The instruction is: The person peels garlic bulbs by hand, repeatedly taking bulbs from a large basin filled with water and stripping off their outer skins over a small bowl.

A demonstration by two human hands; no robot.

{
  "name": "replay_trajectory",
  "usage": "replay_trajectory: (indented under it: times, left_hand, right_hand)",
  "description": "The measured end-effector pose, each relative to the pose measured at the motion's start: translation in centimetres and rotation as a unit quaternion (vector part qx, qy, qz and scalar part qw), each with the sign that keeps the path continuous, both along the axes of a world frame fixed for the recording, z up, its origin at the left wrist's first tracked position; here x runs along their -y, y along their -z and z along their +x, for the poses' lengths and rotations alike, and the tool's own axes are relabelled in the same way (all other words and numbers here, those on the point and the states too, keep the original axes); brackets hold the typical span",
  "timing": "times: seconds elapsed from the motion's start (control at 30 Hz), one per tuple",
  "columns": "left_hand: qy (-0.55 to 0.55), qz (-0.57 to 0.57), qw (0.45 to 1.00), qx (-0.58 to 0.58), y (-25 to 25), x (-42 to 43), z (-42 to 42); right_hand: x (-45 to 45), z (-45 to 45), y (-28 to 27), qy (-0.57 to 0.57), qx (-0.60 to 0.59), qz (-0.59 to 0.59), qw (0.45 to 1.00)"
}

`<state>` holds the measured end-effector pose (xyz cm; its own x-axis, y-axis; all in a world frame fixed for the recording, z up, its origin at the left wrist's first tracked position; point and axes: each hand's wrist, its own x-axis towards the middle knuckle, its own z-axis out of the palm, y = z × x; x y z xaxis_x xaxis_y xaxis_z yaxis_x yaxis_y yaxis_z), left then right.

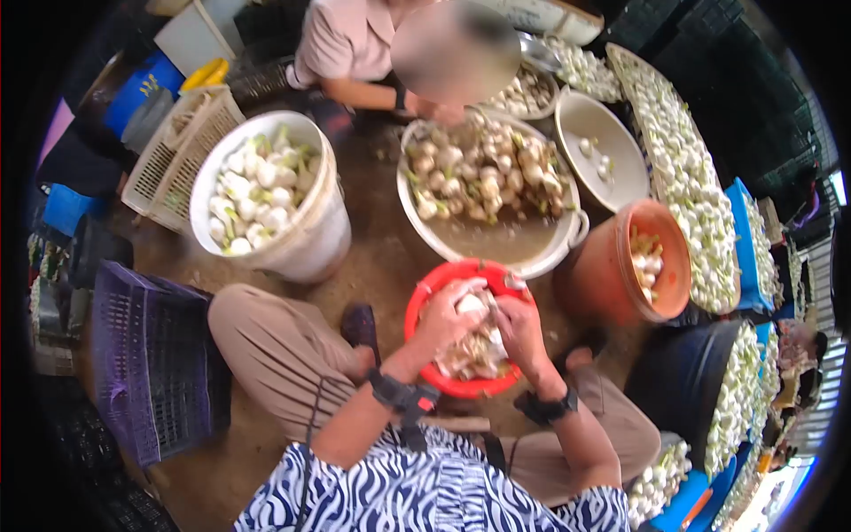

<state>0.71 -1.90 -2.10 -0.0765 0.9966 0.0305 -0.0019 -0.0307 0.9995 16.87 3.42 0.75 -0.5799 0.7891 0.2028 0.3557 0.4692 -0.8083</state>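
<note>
My left hand (446, 317) is closed round a pale, smooth white bulb (471, 304) above a red basin (415, 306). My right hand (520, 330) is beside it, fingers bent and pressed together at the bulb's right side. What the right fingers grip, if anything, is hidden. Beneath both hands, the basin holds pale peelings (474, 359). Just beyond it stands a wide white tub (554, 253) of brownish, unpeeled bulbs (487, 168) with some water showing at the near side.
A white bucket (310, 239) of cleaned bulbs stands left, near a purple crate (160, 355). To the right are an orange bucket (603, 266) and a white basin (612, 129), each with a few bulbs. Another person (350, 53) sits across, one hand at the tub.
</note>
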Motion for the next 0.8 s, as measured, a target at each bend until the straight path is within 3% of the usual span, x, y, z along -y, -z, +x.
replay_trajectory:
  times: [0.03, 0.13, 0.2, 0.23, 0.27, 0.33, 0.4, 0.47, 0.5, 0.53, 0.6, 0.63, 0.67, 0.73, 0.8]
  left_hand:
    - [0.016, 0.017, 1.0, -0.004, -0.7, 0.3, -0.1]
    - [0.027, 0.045, 0.999, 0.002, -2.4, 0.9, 0.2]
    - [-0.018, -0.014, 0.994, 0.105, -1.9, 0.5, 0.2]
    - [-0.015, -0.046, 0.998, -0.048, -1.4, 0.2, -0.1]
    - [-0.017, -0.011, 0.995, -0.1, -0.6, 0.3, 0.0]
    - [0.07, -0.104, 0.966, 0.226, -2.5, 0.8, -0.5]
    - [0.087, -0.104, 0.906, 0.402, -2.5, 0.9, -0.5]
    - [0.064, -0.144, 0.898, 0.41, -3.1, 0.5, -0.1]
    - [0.027, -0.179, 0.934, 0.307, -2.9, 0.4, 0.5]
    - [0.023, -0.188, 0.932, 0.309, -2.3, 0.4, 0.3]
    - [0.077, -0.192, 0.925, 0.318, -0.6, 0.8, -0.1]
    - [0.101, -0.143, 0.897, 0.407, -0.8, 0.9, -0.4]
    - [0.045, -0.097, 0.878, 0.467, -0.2, 0.9, -0.1]
    - [0.028, -0.162, 0.795, 0.584, -1.7, 1.2, -1.3]
    - [0.026, -0.145, 0.81, 0.568, -0.7, 1.0, -1.4]
  right_hand:
    - [-0.2, 0.2, 0.3, 0.007, 0.05, -0.009, 0.999]
    - [-1.0, 0.5, 0.5, 0.02, -0.003, -0.234, 0.972]
    - [-1.0, 0.2, 0.1, -0.001, -0.083, -0.209, 0.974]
    - [-1.4, 0.6, -0.2, -0.02, -0.076, -0.204, 0.976]
    - [-1.6, 1.2, -0.3, -0.036, -0.067, -0.211, 0.975]
    - [-0.7, 0.7, -1.4, -0.036, -0.121, -0.271, 0.954]
    - [-0.6, 1.1, 0.9, 0.019, -0.166, -0.331, 0.929]
    - [-0.4, 0.5, 0.3, 0.036, -0.161, -0.196, 0.967]
    - [-0.6, 0.3, -0.3, 0.032, -0.117, -0.137, 0.983]
    - [-0.2, 0.3, -0.5, 0.031, -0.072, -0.089, 0.993]
    - [-0.3, 0.6, -0.9, 0.072, -0.133, -0.186, 0.971]
    - [-0.5, 0.8, -2.3, 0.125, -0.134, -0.128, 0.975]
    - [-1.6, 2.4, -1.4, 0.177, -0.111, -0.158, 0.965]
    - [-2.6, 4.9, -0.8, 0.141, 0.088, -0.048, 0.985]
    - [-1.2, 5.3, 0.1, 0.034, 0.269, -0.087, 0.959]
